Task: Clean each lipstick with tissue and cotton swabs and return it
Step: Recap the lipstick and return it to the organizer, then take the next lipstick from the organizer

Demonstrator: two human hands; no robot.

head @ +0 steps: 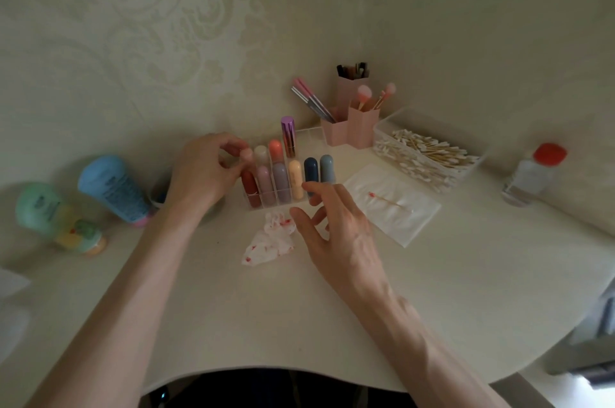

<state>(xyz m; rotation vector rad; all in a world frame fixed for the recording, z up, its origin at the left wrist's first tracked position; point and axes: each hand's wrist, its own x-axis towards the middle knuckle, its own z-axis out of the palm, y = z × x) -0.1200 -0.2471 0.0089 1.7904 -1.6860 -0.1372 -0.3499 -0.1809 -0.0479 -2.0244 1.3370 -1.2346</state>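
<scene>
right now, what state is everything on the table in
left hand, pinches the pale pink lipstick in the organiser
right hand, open, holds nothing
other lipsticks, capped, upright in the organiser
crumpled tissue, red-stained, on the table
cotton swab, one tip red, lies on the flat tissue
swab box, open, full
clear bottle, capped, upright

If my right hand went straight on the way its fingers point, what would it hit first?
Probably the dark blue lipstick in the front row of the clear organizer. The right hand is open, with its index fingertip right by that tube, though depth is hard to judge from this one view.
</scene>
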